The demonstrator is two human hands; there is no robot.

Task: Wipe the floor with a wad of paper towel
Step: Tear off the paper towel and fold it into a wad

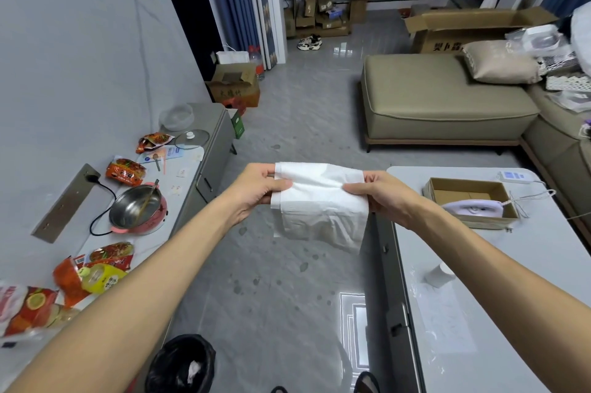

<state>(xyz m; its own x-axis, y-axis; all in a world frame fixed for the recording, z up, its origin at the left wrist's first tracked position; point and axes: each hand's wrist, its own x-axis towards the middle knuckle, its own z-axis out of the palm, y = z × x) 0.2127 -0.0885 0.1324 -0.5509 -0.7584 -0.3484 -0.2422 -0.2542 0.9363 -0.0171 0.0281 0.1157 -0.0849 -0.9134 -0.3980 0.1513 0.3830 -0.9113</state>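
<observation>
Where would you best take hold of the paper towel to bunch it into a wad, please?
Probably the upper band, where the paper towel looks doubled over. The left hand and right hand each pinch a side edge, holding it spread flat with the lower flap hanging loose. Closing the fingers in from both sides toward the middle should bunch it.

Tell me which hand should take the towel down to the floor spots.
Left, probably: the left hand pinches the towel nearer the spots; the right hand sits by the table.
</observation>
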